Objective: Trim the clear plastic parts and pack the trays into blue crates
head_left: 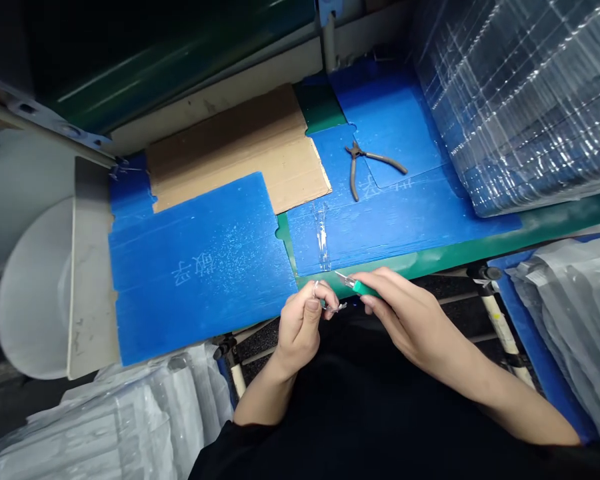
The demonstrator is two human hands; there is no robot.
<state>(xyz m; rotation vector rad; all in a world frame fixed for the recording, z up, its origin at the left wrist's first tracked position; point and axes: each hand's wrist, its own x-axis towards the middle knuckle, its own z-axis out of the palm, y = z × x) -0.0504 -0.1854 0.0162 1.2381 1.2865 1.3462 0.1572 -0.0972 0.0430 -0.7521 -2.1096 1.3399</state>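
While the right hand closed around a green-handled craft knife, its long axis ran leftward, blade tip angled away from the body; the left hand pinched a small silvery scrap just below that tip; the left hand lay nearer the blue corrugated plastic sheet, just over its corner.

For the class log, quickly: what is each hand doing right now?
Left hand: closed, pinching a small metal piece.
Right hand: closed, holding a green-handled tool.
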